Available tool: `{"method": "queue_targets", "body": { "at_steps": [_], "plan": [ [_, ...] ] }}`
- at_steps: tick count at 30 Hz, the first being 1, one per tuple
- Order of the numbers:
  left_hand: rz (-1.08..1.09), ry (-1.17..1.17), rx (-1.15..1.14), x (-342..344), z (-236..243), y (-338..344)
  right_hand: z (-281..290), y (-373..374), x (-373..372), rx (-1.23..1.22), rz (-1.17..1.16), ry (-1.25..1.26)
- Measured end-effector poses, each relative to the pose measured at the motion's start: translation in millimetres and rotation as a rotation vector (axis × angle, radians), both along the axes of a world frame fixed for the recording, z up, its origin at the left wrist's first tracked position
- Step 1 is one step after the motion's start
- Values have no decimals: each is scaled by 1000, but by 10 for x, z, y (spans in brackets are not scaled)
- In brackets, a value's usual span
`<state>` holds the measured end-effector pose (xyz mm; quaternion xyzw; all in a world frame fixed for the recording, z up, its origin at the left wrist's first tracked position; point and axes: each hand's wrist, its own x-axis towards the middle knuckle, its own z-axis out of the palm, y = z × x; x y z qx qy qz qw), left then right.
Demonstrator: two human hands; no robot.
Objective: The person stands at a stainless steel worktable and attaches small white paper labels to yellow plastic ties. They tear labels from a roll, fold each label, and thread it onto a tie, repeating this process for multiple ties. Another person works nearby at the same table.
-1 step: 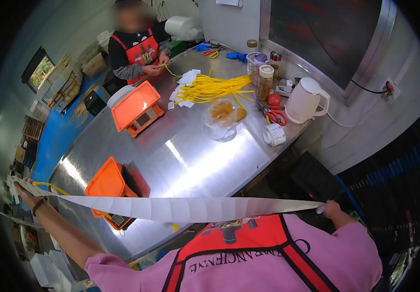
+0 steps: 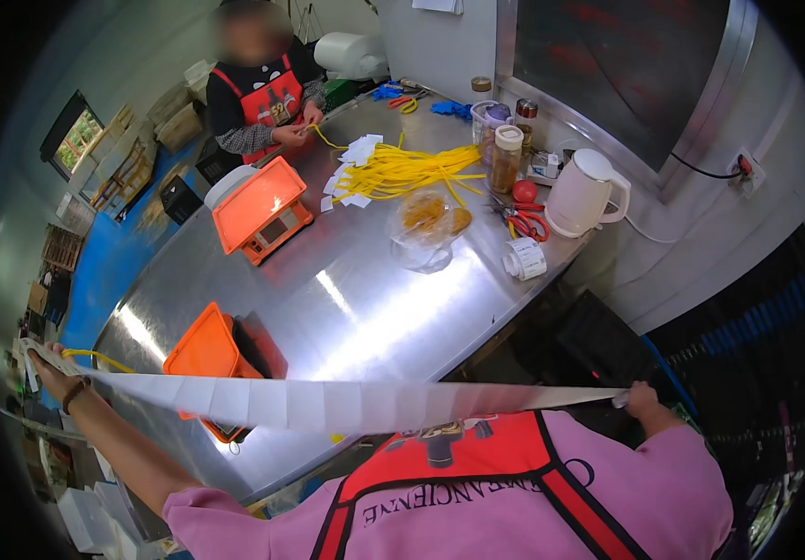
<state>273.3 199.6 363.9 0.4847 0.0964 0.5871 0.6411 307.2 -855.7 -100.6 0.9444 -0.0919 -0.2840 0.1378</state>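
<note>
A long strip of white labels (image 2: 328, 404), creased at even spaces, stretches across in front of my body. My left hand (image 2: 51, 364), far out to the left, is closed on one end of it. A yellow strap (image 2: 99, 357) hangs by that same hand; whether the fingers grip it too I cannot tell. Out to the right, my right hand (image 2: 642, 401) is closed around the strip's other end. Behind the strip, an orange scale (image 2: 205, 343) near the table's left edge is partly covered by it.
The metal table (image 2: 393, 327) bears another orange scale (image 2: 263, 207), yellow straps with white tags (image 2: 412, 171), a bag of rubber bands (image 2: 424, 219), red scissors (image 2: 528, 222), a label roll (image 2: 526, 259), jars (image 2: 507, 154) and a kettle (image 2: 582, 193). A co-worker (image 2: 267, 103) holds a yellow strap at the far side.
The label strip has shifted slightly and its middle hangs a little lower. Both my hands stay nearly in place.
</note>
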Motion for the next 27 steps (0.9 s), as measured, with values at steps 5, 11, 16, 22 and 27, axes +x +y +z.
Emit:
{"method": "queue_targets", "body": {
  "at_steps": [5, 11, 16, 22, 27],
  "plan": [
    [115, 36, -87, 107, -71, -10, 287, -566, -44, -109, -333, -68],
    [-155, 57, -145, 389, -109, -957, 408, -716, 684, 186, -123, -559],
    [-1085, -383, 89, 463, -60, -2144, 1617, 1009, 1911, 528, 109, -597],
    [-1306, -423, 330, 711, -131, -3556, 2575, 2265, 3022, 543, 459, -660],
    [-729, 205, 18, 1491, -1005, -4393, 2459, 2733, 3754, 354, 495, -710]
  ]
}}
